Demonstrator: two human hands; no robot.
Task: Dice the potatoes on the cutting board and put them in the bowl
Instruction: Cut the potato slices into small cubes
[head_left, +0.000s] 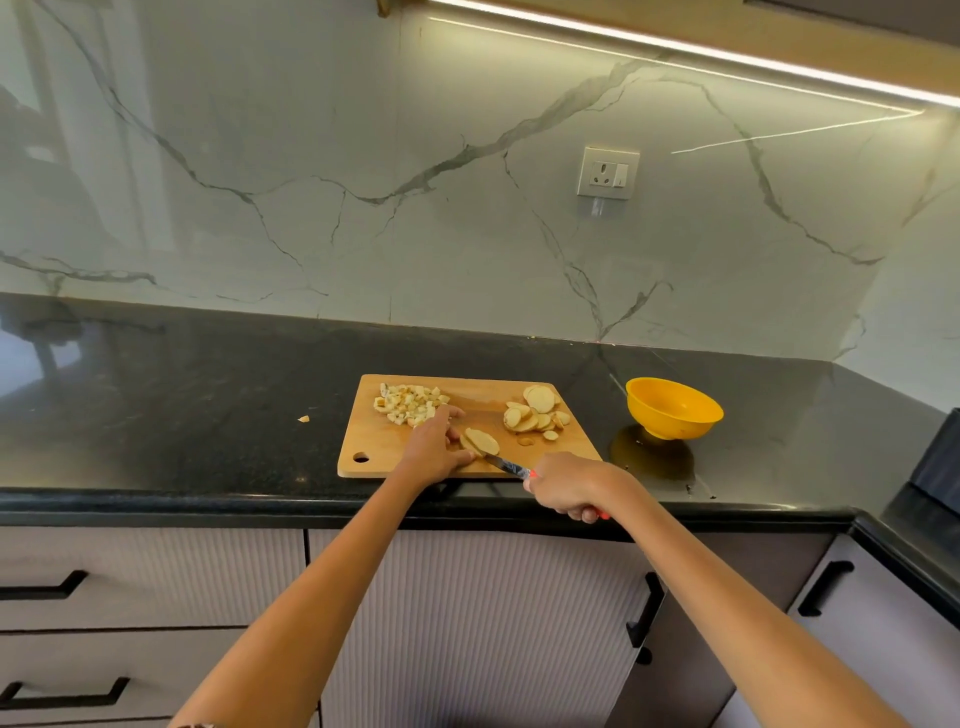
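Potato slices (482, 441), a small stack of them, lie at the near middle of the wooden cutting board (384, 441), which sits on the black stone countertop (208, 395) close to its front edge. The right hand (563, 486) is nearest, its fingers wrapped round the red handle of a knife (511, 467) whose blade reaches left to the near side of that stack. The left hand (434, 447) rests on the board just left of the stack, thumb and fingers curled against the slices and steadying them. Farther back on the board, a heap of diced potato (409, 403) fills the far left corner, and a looser pile of round slices (535, 413) lies at the far right. One stray potato bit (304, 419) lies on the countertop left of the board. A yellow bowl (672, 408) stands on the countertop just right of the board; its inside cannot be seen. Behind rises a marble-patterned backsplash (363, 156) with a wall socket (608, 172).
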